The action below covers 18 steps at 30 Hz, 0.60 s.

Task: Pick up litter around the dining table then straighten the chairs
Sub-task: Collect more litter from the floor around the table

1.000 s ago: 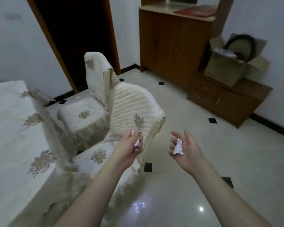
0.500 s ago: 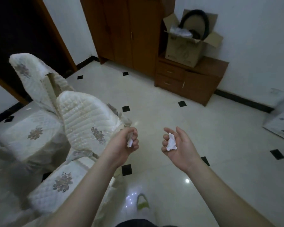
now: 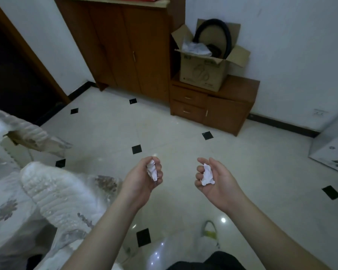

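Observation:
My left hand (image 3: 142, 177) is curled around a crumpled white paper scrap (image 3: 152, 170), held at waist height over the tiled floor. My right hand (image 3: 216, 178) is cupped palm-up with a second crumpled white paper wad (image 3: 207, 175) lying against its bent fingers. Both hands hover side by side, about a hand's width apart. Two chairs in quilted cream covers stand at the left: the nearer chair (image 3: 53, 193) below my left forearm, the farther chair (image 3: 18, 133) behind it at the frame's edge.
A tall wooden cabinet (image 3: 125, 45) and a low drawer unit (image 3: 213, 106) line the far wall, with an open cardboard box (image 3: 203, 69) on the low unit. A dark doorway (image 3: 12, 71) lies at the left. A white panel (image 3: 334, 152) leans at the right. My slipper (image 3: 209, 232) shows below.
My view has swung right, away from the table and chairs, toward the cabinets. Both hands keep their paper scraps in about the same pose.

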Tool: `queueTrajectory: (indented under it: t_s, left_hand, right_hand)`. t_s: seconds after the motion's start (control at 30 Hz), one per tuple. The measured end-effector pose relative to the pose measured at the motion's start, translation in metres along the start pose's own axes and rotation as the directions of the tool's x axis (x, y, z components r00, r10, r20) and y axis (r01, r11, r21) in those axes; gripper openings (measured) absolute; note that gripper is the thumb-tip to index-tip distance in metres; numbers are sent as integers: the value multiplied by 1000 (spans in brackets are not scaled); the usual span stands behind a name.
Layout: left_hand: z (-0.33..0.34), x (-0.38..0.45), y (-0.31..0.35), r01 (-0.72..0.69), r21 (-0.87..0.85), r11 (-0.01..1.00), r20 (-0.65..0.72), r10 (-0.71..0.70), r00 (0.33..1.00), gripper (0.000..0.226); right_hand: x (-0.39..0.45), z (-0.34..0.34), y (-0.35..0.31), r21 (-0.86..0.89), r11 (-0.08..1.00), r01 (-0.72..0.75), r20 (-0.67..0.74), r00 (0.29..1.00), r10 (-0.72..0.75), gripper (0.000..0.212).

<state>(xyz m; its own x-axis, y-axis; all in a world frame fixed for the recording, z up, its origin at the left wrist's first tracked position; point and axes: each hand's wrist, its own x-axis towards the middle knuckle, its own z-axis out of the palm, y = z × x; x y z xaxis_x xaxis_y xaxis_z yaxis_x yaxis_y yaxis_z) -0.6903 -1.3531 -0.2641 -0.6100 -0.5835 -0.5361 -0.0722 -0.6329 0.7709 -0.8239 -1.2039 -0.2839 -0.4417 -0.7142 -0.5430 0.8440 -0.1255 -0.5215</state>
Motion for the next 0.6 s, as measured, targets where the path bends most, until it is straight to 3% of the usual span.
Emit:
queueTrajectory:
  t_s: [0.13, 0.33, 0.47, 0.6]
  left_hand:
    - [36, 53, 13, -23, -53, 998, -38, 21, 999, 10]
    - [72, 111, 44, -219, -189, 957, -201, 181, 963, 12]
    - [68, 130, 63, -238, -211, 948, -251, 183, 951, 11]
    - [42, 153, 86, -249, -296, 922, -326, 148, 934, 11]
  right_hand:
    - [52, 0, -55, -24, 999, -35, 31, 999, 35, 34]
    - [115, 14, -124, -163, 982, -97, 77, 991, 111, 41]
    - [160, 32, -142, -227, 959, -167, 51, 982, 183, 45]
    - [211, 74, -137, -247, 943, -223, 107, 961, 255, 31]
